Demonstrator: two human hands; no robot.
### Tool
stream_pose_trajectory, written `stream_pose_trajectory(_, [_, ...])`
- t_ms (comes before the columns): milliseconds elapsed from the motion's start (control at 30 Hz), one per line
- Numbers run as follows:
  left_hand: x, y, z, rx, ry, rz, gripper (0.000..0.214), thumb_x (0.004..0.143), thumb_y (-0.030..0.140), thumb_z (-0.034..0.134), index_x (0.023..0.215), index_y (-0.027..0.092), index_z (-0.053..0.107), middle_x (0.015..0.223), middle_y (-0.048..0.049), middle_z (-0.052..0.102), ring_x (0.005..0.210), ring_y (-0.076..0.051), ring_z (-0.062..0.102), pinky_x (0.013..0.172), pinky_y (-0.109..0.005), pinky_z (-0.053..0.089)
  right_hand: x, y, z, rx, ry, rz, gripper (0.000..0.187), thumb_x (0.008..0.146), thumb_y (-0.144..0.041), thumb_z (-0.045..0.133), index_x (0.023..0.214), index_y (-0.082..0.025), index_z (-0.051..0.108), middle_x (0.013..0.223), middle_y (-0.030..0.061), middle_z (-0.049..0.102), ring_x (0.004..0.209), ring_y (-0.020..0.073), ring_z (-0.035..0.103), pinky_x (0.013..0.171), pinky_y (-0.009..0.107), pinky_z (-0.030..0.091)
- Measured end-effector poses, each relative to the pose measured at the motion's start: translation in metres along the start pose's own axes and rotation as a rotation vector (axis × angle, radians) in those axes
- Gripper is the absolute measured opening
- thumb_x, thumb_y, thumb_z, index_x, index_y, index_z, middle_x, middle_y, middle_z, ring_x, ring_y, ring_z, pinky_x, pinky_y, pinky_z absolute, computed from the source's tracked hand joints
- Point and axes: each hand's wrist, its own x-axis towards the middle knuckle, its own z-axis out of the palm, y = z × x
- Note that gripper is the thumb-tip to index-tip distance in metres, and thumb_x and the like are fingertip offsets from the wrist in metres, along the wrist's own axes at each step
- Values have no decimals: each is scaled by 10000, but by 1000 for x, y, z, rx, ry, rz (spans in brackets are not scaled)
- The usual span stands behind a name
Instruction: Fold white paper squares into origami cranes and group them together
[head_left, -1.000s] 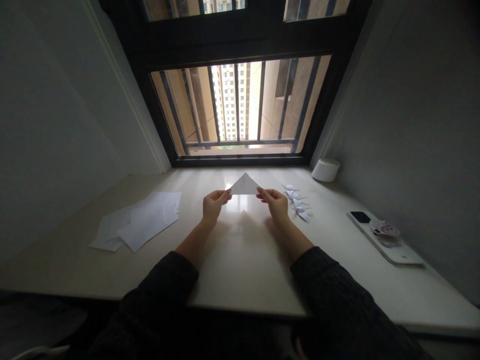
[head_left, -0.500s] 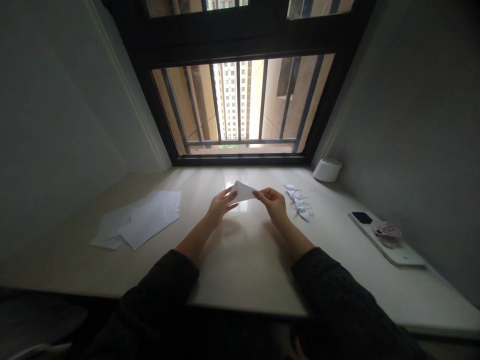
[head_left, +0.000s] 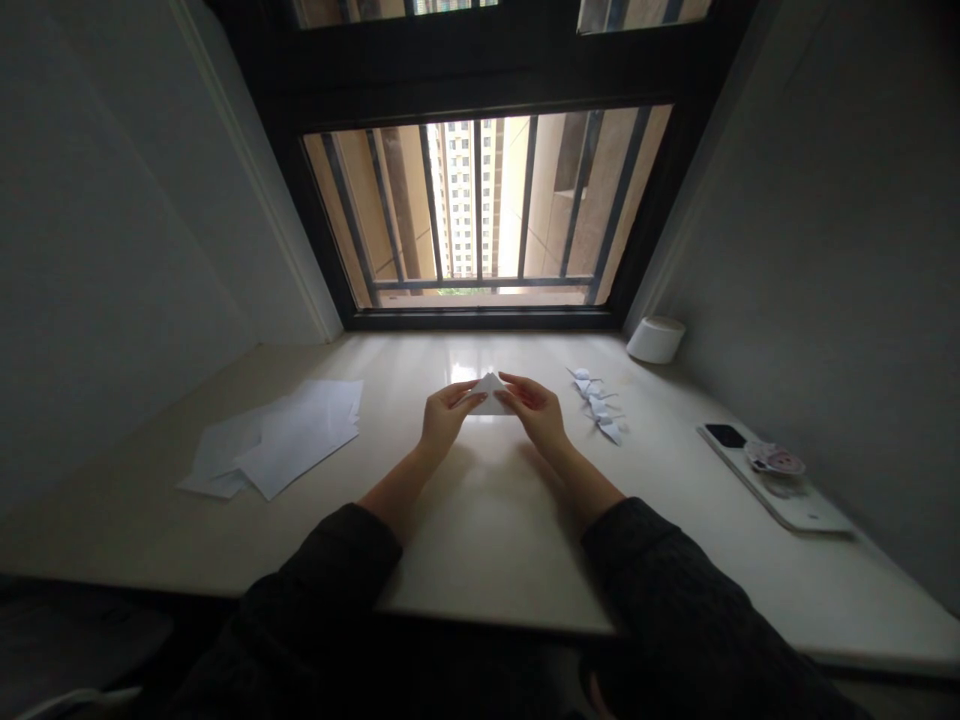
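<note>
Holding the paper triangle (head_left: 491,396) at the middle of the worktop (head_left: 487,550), the left hand (head_left: 448,416) and right hand (head_left: 536,415) pinch its opposite corners. Hazard: uneven finger pressure may shift the layers, skewing any crease; a slip could send it toward the cranes (head_left: 597,405) at right.

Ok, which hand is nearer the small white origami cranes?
Right. The right hand is beside the small white origami cranes, not touching them; the left hand is farther, beyond the folded white paper triangle both hands hold.
</note>
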Motion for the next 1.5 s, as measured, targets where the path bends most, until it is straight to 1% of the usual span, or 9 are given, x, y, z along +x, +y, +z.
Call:
stream_pose_trajectory(100, [-2,1,2,20,-46,15,441,665,317,746,1075,175,671,921,-65,730,847,-211,670,845,-361,499,-2,2,2,-12,36,-8,374,646,-400,744,974,-221,718,951,54,729,894,230,665,831,373,515])
stream_pose_trajectory(200, [-2,1,2,30,-39,27,452,655,309,753,1082,184,673,957,-61,726,891,-223,667,877,-371,494,-1,5,1,-12,52,-13,362,639,-382,756,962,-223,728,969,56,728,894,237,669,832,376,519])
stream_pose_trajectory(333, [0,-1,1,66,-33,85,432,651,305,755,1063,194,686,1067,-53,693,1006,-241,637,949,-382,466,0,7,0,-54,68,-22,373,634,-398,755,964,-223,730,965,57,728,863,238,675,786,365,533])
stream_pose_trajectory(533, [2,-4,0,138,-34,134,425,665,320,747,1069,205,681,1094,-45,674,1020,-250,635,964,-388,462,-1,8,-1,-180,106,-113,357,654,-411,743,962,-231,733,910,54,737,759,213,666,707,341,528])
stream_pose_trajectory(667, [-1,-3,-1,180,22,148,384,689,353,727,1044,211,694,1050,-50,692,958,-251,658,896,-376,498,-3,6,-1,-217,91,-147,329,675,-413,730,960,-248,735,920,48,736,777,217,662,721,345,521])
stream_pose_trajectory(800, [-4,0,-1,242,59,201,367,720,353,705,1061,218,687,1033,-54,698,933,-248,665,860,-367,505,-5,2,1,-238,81,-157,332,688,-422,717,971,-248,731,936,46,734,767,210,653,721,346,517])
stream_pose_trajectory(1000, [-5,3,0,287,52,237,315,748,352,677,1038,229,696,1065,-54,684,987,-248,650,882,-357,490,-7,1,1,-233,78,-160,332,698,-405,714,986,-239,727,913,43,736,743,199,642,713,336,511])
stream_pose_trajectory(1233, [-3,1,-2,357,35,267,316,767,363,658,1057,241,686,1039,-49,696,890,-229,664,780,-327,502,-6,2,1,-254,58,-194,313,715,-403,701,989,-253,724,935,37,733,758,199,634,713,333,498])
stream_pose_trajectory(1500, [-5,3,-2,382,66,263,283,752,374,669,1003,250,709,1016,-37,703,923,-238,671,850,-356,510,-6,1,-2,-304,16,-239,281,735,-394,685,983,-268,724,899,24,729,735,182,613,679,313,471])
